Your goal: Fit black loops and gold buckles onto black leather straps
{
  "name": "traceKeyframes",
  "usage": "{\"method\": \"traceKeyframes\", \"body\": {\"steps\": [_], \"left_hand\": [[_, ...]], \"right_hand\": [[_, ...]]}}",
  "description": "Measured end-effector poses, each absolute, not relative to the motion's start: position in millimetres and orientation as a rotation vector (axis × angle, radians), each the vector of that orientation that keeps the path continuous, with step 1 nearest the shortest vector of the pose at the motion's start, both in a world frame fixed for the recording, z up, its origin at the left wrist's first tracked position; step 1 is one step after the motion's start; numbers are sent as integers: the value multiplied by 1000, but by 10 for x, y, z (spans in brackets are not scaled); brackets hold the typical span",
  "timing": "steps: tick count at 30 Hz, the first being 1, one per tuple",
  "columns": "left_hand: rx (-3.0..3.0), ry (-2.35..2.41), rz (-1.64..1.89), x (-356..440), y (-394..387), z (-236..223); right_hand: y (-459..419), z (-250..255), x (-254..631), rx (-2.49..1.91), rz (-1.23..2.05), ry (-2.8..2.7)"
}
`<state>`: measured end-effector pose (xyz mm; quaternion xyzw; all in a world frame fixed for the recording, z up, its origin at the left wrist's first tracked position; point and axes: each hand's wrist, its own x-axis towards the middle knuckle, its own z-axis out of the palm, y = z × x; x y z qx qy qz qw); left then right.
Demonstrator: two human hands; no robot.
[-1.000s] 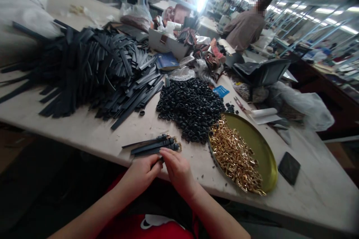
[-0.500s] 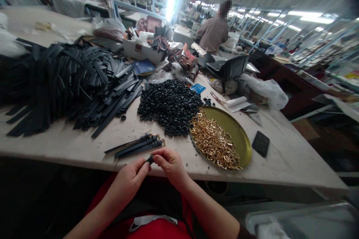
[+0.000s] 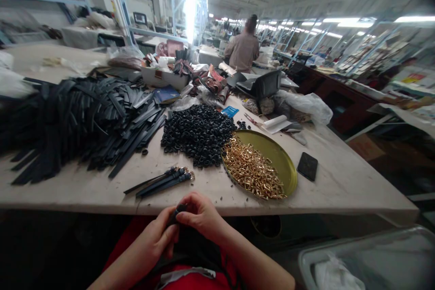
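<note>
My left hand (image 3: 162, 232) is closed around a dark leather strap (image 3: 175, 215) in front of the table's near edge. The fingers of my right hand (image 3: 199, 214) pinch the upper end of the same strap; most of it is hidden in my hands. Just beyond them lies a small bundle of finished-looking black straps (image 3: 163, 182) with gold buckles at their right ends. Behind that is a heap of small black loops (image 3: 197, 133). To the right, many gold buckles (image 3: 251, 170) fill part of a round olive-gold tray (image 3: 287, 170).
A large pile of black straps (image 3: 74, 118) covers the table's left side. A phone (image 3: 307, 166) lies right of the tray. Scissors (image 3: 250, 118), a blue card (image 3: 230, 111) and plastic bags (image 3: 306, 104) are farther back. A person (image 3: 243, 50) is in the distance.
My hands have drawn back and down past the table edge with the strap, and my left hand has turned more around it. The camera view has tilted up and shifted slightly.
</note>
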<state>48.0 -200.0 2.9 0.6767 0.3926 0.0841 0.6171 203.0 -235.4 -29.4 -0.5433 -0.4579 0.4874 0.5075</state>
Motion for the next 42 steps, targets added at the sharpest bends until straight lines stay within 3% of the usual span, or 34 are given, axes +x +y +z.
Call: {"method": "traceKeyframes", "body": {"steps": [6, 11, 14, 20, 24, 29, 32, 37, 42], "left_hand": [[1422, 889, 130, 440, -1892, -107], [1404, 959, 217, 432, -1748, -166], [1367, 948, 194, 448, -1633, -208], [1283, 1056, 258, 562, -1413, -303], [1322, 1008, 227, 664, -1393, -292], [1299, 993, 218, 647, -1479, -231], [1288, 1016, 247, 641, -1533, -104], [1325, 934, 342, 736, -1572, 210], [1317, 871, 504, 758, -1627, 374]], "right_hand": [[-2298, -306, 2085, -1119, 1541, -701], [-2211, -378, 1998, -1081, 1628, -789], [-2136, -360, 2274, -1403, 1272, -1154], [-1905, -179, 3502, -2360, -4, -1481], [-1748, -210, 3849, -2737, -127, -1565], [-1774, -190, 3841, -2660, -117, -1576], [-1893, -73, 3732, -2314, 144, -1467], [-2056, 115, 3159, -1470, 1086, -1007], [-2106, 120, 2468, -1111, 1524, -738]]}}
